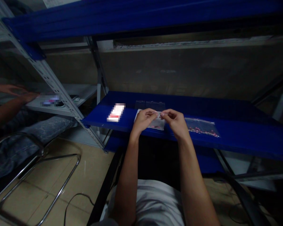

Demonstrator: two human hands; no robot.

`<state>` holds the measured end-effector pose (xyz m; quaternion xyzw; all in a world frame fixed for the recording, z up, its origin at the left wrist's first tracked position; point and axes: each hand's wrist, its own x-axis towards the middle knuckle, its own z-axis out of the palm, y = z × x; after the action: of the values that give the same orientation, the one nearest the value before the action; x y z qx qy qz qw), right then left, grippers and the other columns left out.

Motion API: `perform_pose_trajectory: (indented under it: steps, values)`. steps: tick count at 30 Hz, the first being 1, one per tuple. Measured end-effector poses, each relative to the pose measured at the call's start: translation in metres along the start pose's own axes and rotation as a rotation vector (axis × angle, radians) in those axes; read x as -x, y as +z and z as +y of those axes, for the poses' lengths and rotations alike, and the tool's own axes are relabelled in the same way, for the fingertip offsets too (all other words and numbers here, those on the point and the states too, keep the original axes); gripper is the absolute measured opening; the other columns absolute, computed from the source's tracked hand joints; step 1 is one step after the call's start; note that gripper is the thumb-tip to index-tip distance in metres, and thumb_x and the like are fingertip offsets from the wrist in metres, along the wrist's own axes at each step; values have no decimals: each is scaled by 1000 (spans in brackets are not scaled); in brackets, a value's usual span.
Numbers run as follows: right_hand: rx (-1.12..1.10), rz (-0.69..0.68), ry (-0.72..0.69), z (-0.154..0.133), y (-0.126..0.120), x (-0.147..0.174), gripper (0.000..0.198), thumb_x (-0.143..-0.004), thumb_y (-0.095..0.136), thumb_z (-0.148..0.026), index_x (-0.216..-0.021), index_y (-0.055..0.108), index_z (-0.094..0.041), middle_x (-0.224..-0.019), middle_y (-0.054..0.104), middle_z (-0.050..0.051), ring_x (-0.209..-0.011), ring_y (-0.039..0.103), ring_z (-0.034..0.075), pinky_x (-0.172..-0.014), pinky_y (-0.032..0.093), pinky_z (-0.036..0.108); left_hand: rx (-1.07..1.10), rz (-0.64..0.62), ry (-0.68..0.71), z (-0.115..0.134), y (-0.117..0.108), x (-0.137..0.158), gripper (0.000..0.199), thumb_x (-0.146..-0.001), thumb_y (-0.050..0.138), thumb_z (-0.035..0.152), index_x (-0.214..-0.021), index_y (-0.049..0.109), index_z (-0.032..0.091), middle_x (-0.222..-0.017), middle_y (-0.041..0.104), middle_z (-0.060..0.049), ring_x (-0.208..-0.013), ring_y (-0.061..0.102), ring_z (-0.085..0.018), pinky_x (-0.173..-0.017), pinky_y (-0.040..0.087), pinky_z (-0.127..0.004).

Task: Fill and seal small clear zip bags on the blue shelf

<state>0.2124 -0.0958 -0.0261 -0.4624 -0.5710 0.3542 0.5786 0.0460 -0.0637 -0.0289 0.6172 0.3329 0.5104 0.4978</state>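
Both hands pinch the top edge of a small clear bag at the middle of the frame.

At far left a co-worker's hand rests on a grey shelf. On the blue shelf lies a white card. Right of it, the left hand and right hand each have a closed grip on the small bag, held just above the shelf edge. I judge its mouth is being worked; that needs a fine, even pull. A second bag lies at right.
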Motion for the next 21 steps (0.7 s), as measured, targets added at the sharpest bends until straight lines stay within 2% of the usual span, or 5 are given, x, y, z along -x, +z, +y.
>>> perform_pose_trajectory:
  steps: [6, 10, 13, 18, 21]
  values:
    - [105, 43, -60, -1, -1, 1, 29, -82, 77, -48, -81, 71, -20, -78, 72, 6, -75, 65, 21, -70, 47, 33, -119, 24, 110, 0, 3, 1, 15, -86, 75, 32, -85, 76, 16, -83, 75, -5, -78, 69, -16, -72, 52, -25]
    - [26, 16, -18, -3, -1, 2, 35, -79, 79, -53, -86, 72, -19, -81, 73, 6, -76, 65, 20, -71, 48, 32, -187, 58, 124, 6, 6, 5, 18, -88, 73, 34, -87, 76, 17, -81, 75, -3, -75, 67, -16, -68, 52, -25]
    - [-27, -18, -1, -7, -3, 3, 38, -78, 81, -55, -85, 72, -19, -78, 71, 4, -73, 63, 18, -68, 47, 30, -140, 53, 112, 10, 11, 5, 20, -88, 73, 35, -89, 77, 16, -82, 76, -4, -75, 68, -16, -69, 52, -24]
    - [-28, 82, -7, -13, -13, 5, 33, -77, 82, -51, -77, 69, -20, -69, 65, 1, -63, 55, 15, -58, 41, 27, -43, -23, 110, 10, 20, 0, 22, -90, 73, 36, -98, 78, 15, -92, 78, -7, -81, 70, -15, -74, 52, -24]
    - [-28, 145, -4, -13, -22, 5, 34, -76, 83, -48, -69, 64, -20, -64, 60, -1, -58, 50, 13, -54, 36, 26, -35, -53, 60, 5, 25, 0, 21, -88, 74, 30, -103, 77, 15, -88, 77, -6, -80, 71, -15, -76, 53, -25]
